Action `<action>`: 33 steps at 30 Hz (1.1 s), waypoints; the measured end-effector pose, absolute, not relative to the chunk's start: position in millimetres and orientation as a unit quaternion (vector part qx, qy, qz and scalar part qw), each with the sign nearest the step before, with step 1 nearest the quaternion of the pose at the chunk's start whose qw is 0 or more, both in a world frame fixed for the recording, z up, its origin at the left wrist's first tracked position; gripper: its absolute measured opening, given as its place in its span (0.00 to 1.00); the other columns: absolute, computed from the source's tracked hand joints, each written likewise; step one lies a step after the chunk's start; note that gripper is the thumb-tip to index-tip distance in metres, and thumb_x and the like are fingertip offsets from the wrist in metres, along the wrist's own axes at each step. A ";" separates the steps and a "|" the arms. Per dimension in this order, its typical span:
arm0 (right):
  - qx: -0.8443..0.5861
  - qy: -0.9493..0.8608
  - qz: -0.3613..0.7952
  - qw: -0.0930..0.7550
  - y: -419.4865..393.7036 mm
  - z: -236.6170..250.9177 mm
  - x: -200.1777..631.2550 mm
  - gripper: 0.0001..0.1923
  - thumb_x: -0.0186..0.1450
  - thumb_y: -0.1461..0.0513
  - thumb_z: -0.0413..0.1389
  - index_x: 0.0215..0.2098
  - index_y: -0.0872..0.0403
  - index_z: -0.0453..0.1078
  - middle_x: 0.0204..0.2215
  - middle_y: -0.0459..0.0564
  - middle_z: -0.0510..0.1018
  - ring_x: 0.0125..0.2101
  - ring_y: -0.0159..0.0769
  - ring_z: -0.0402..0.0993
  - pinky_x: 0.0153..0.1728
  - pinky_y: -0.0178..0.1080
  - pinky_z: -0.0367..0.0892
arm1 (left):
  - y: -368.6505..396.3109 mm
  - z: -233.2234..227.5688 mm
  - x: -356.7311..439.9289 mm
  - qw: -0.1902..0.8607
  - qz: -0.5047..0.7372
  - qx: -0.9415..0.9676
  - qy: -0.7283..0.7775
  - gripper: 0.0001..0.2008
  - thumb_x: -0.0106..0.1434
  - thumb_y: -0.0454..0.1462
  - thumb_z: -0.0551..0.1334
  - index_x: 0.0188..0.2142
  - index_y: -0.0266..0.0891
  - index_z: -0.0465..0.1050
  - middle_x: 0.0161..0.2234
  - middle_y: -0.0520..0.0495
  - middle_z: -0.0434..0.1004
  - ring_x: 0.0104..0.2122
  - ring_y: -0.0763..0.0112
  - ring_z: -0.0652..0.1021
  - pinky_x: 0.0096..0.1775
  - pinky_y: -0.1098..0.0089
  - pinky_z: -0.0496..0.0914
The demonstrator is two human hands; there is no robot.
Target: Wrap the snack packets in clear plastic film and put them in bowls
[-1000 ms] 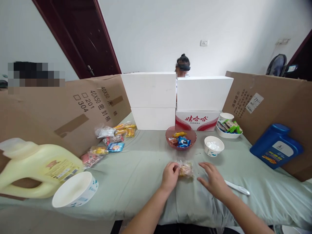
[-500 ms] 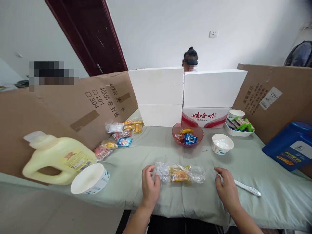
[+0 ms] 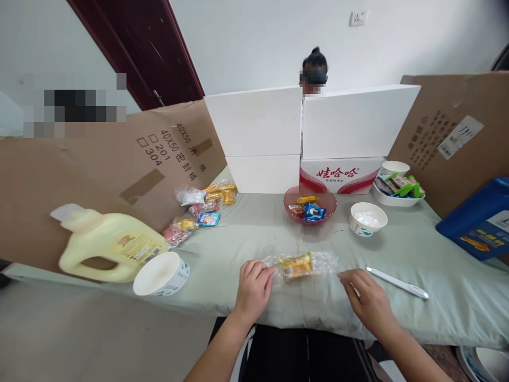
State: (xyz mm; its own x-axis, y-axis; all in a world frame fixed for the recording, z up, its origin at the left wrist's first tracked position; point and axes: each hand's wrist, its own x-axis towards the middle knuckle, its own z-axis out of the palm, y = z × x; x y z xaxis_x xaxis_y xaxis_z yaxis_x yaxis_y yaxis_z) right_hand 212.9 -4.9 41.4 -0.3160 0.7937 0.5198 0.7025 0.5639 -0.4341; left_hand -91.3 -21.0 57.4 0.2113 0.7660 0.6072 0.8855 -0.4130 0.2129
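Both hands reach forward, palms down: left hand [image 3: 253, 287] with fingers curled, right hand [image 3: 366, 298] loosely spread

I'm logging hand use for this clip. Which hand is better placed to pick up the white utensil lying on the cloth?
Probably the right hand: the white utensil lies just beside it, while the left hand rests at the far end of the clear snack wrapper, across from it.

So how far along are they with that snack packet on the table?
The snack packet lies flat on the green cloth, wrapper apparently unopened. The left hand touches one end; the right hand rests beside the other. More packets lie unsorted at the left.
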 end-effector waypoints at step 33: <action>-0.441 -0.875 0.169 0.110 35.6 51.8 130.3 0.34 0.58 0.62 0.54 0.63 0.54 0.57 0.57 0.56 0.68 0.55 0.47 0.62 0.54 0.48 0.59 | -33.6 -2.4 -45.3 -0.079 -0.283 -0.804 -0.517 0.35 0.55 0.34 0.62 0.61 0.39 0.53 0.62 0.35 0.56 0.63 0.49 0.59 0.58 0.46 0.63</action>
State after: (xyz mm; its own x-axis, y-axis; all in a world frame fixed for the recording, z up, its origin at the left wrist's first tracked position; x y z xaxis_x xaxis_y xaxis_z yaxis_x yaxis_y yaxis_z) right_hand 130.3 35.6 51.8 -0.5876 0.8080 0.0426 0.7338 0.5543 -0.3928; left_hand -45.3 -33.6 -2.4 0.3057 0.8758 0.3734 0.7859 -0.4536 0.4203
